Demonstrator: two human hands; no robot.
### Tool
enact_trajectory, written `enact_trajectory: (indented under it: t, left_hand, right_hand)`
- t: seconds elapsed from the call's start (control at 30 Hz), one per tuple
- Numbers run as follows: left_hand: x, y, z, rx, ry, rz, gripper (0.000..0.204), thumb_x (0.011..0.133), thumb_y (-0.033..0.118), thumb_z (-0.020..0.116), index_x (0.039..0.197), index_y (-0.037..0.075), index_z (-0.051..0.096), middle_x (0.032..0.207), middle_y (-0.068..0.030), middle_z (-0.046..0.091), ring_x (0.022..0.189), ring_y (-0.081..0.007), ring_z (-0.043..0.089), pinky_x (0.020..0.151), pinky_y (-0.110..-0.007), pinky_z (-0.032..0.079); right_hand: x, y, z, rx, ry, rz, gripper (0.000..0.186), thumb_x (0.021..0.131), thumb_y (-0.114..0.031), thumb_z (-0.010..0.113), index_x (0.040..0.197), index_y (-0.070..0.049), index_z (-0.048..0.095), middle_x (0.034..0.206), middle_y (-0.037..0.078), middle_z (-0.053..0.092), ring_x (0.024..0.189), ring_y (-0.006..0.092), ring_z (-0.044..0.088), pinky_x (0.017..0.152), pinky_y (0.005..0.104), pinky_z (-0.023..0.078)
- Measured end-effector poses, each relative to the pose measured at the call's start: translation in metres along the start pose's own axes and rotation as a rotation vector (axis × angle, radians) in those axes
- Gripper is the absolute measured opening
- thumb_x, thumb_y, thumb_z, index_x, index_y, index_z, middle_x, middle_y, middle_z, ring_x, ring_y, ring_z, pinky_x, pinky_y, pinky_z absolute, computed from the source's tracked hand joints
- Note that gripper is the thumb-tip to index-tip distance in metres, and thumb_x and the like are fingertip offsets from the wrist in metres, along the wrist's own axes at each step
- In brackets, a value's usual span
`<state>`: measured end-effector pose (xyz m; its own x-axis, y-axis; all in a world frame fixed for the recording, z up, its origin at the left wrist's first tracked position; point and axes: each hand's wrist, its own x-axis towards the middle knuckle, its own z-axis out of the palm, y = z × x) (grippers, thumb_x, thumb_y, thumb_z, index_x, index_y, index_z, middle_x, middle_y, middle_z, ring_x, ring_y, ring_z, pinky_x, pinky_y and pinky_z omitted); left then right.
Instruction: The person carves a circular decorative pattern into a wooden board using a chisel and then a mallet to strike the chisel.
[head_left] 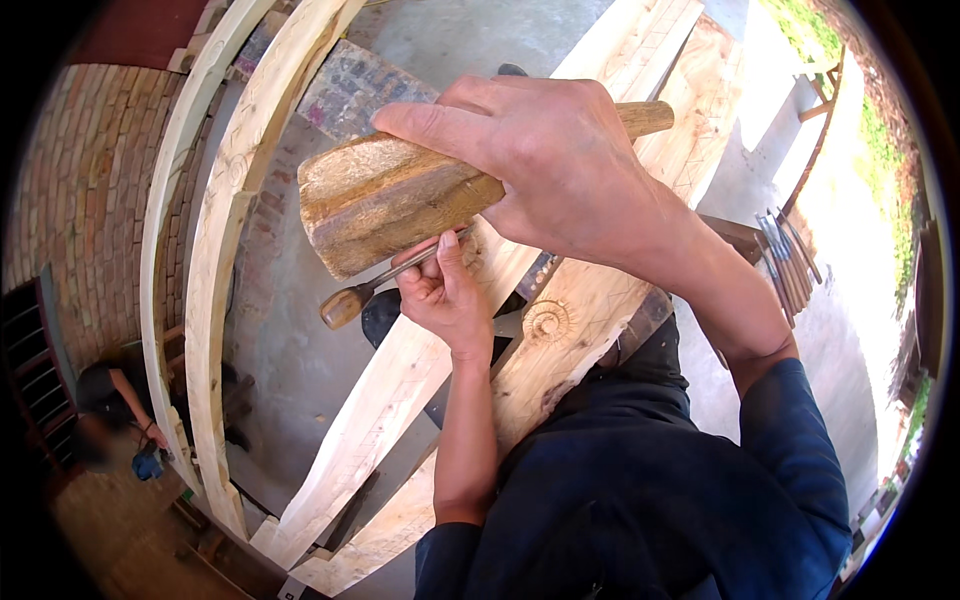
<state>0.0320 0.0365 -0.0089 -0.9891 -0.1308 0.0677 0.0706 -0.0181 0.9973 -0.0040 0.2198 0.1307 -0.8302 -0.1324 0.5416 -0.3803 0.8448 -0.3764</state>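
My right hand [560,165] is closed around a worn wooden mallet [395,205], its thick head pointing left and its handle end showing past my wrist side. Below the mallet head, my left hand [450,300] pinches the metal shank of a chisel [345,306], whose wooden handle sticks out to the lower left. The chisel's tip is hidden. Both hands are above a long pale plank [380,400]. Nearer my body, a second plank [540,390] bears a carved round spiral [548,320]. Pencil lines show on the wood.
Two long curved timbers [218,230] rise on the left. Several chisels [787,262] lie in a row at the right. A stained board [362,88] sits behind the mallet. Another person [115,400] is at the lower left, by a brick wall [95,190].
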Motion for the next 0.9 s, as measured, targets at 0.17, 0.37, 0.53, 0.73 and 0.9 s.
enact_trajectory:
  t: [0.17,0.37,0.53,0.73,0.9]
  left_hand:
    - [0.001,-0.001,0.001,0.034,0.009,0.009,0.013,0.108,0.003,0.07,0.115,-0.004,0.062,0.104,-0.015,0.08,0.094,-0.0117,0.074,0.089,-0.027,0.059]
    - [0.002,-0.003,0.007,0.04,0.037,0.04,0.012,0.108,0.006,0.072,0.111,-0.003,0.064,0.089,-0.0105,0.078,0.084,-0.0092,0.072,0.083,-0.026,0.059]
    - [0.002,-0.004,0.006,0.056,0.043,0.023,0.012,0.108,0.006,0.073,0.111,-0.003,0.065,0.084,-0.005,0.074,0.079,-0.0057,0.065,0.079,-0.023,0.056]
    - [0.001,0.0,0.003,0.113,0.007,-0.018,0.014,0.109,0.0,0.068,0.119,-0.007,0.064,0.108,-0.0125,0.081,0.094,-0.009,0.073,0.087,-0.024,0.057]
    - [-0.001,-0.002,-0.002,0.066,0.006,0.009,0.02,0.106,0.005,0.074,0.12,-0.006,0.066,0.101,-0.0097,0.08,0.089,-0.0097,0.071,0.084,-0.024,0.057]
  right_hand:
    - [0.003,0.0,0.001,0.013,0.022,-0.021,0.069,0.069,-0.009,0.092,0.135,-0.019,0.074,0.097,0.009,0.077,0.093,0.0304,0.079,0.071,0.041,0.061]
    - [0.004,0.002,0.003,0.014,0.01,-0.026,0.067,0.07,-0.005,0.089,0.134,-0.018,0.075,0.094,0.009,0.076,0.089,0.0305,0.078,0.069,0.0412,0.061]
    - [0.004,0.001,0.004,0.029,-0.002,-0.025,0.062,0.072,-0.006,0.086,0.132,-0.017,0.074,0.093,0.009,0.075,0.09,0.0303,0.078,0.068,0.0419,0.061]
    - [0.01,-0.004,0.005,0.076,-0.021,-0.034,0.048,0.076,-0.008,0.081,0.123,-0.016,0.074,0.092,0.009,0.074,0.091,0.0298,0.079,0.067,0.0432,0.06]
    - [0.019,-0.013,0.001,0.054,-0.048,-0.084,0.04,0.079,-0.011,0.079,0.118,-0.015,0.073,0.092,0.011,0.074,0.09,0.0305,0.079,0.065,0.0447,0.059]
